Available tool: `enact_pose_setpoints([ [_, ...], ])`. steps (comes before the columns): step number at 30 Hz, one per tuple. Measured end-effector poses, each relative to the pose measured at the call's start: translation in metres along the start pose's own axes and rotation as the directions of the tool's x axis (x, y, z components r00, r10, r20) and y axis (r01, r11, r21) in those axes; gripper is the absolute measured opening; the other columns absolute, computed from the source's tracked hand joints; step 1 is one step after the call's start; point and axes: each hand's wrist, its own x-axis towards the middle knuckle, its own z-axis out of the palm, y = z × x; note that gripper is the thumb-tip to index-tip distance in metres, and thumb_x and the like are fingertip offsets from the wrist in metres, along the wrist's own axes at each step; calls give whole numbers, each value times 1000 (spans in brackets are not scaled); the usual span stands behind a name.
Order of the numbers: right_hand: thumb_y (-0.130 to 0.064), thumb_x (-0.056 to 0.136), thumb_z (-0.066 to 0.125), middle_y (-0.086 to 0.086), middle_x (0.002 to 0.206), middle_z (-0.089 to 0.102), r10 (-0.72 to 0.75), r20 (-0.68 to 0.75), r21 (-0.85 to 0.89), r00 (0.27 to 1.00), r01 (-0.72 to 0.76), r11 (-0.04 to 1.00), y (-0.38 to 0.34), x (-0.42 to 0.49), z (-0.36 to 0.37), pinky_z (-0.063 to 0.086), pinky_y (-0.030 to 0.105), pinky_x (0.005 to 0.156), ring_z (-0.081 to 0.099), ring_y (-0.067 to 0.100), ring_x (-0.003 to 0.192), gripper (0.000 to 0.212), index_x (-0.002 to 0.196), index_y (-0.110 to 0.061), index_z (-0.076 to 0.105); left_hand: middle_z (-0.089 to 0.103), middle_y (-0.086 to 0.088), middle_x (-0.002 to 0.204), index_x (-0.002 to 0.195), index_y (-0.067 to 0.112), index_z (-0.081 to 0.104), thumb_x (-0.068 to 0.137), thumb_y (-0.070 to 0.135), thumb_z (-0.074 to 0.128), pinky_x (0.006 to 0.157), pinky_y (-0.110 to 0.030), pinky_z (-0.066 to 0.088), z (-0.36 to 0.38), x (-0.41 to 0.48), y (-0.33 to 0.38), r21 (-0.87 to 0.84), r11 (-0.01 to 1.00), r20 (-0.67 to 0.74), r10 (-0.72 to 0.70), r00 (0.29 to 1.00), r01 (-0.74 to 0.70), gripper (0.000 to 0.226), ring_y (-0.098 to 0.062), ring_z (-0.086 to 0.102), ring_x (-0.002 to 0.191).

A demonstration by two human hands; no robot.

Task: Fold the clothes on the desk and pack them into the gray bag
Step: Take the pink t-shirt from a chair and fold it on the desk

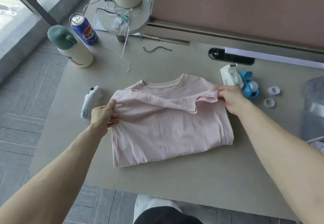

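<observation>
With my left hand (103, 117) and right hand (229, 97) fingers pinching the shirt (168, 127) edges, I should pull evenly so the fold between them lands flat.

One view only, worn on the person's head, and it looks steeply down and forward onto the desk (175, 180), close enough that both forearms run in from the bottom corners and the person's own lap shows just below the desk's near edge. The wide lens bends things: the desk's left edge slants off toward the floor tiles (21, 122) on its left, while a pinkish partition panel (236, 4) closes off the desk's far side at top right. With no second camera, nothing here is shared between views.
</observation>
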Motion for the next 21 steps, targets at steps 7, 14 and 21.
enact_pose_setpoints([
  [7, -26, 85, 66, 3, 56, 53, -110, -244, -282, 964, 38, 959, -1, 28, 4, 42, 26, 47, 47, 16, 48, 25, 62, -18, 60, 41, -7, 53, 59, 13, 43, 89, 51, 67, 51, -30, 46, 2, 17, 1, 133, 985, -101, 119, 988, -105, 55, -22, 39, 46],
  [14, -30, 84, 59, 7, 54, 63, -164, -314, -412, 935, 22, 911, 4, 40, 3, 57, 40, 56, 63, 29, 51, 30, 58, -16, 58, 56, -4, 61, 64, 13, 52, 92, 54, 59, 66, -46, 56, 1, 17, -3, 288, 943, -132, 210, 969, -165, 50, -30, 58, 59],
  [21, -36, 88, 63, 14, 123, 54, -442, -142, -736, 886, 204, 645, 33, 7, 10, 46, 42, 90, 54, 33, 111, 55, 136, -16, 44, 60, -1, 108, 120, 12, 53, 89, 54, 64, 91, -36, 46, 4, -2, -12, 355, 918, -130, 235, 963, -176, 54, -23, 56, 105],
])
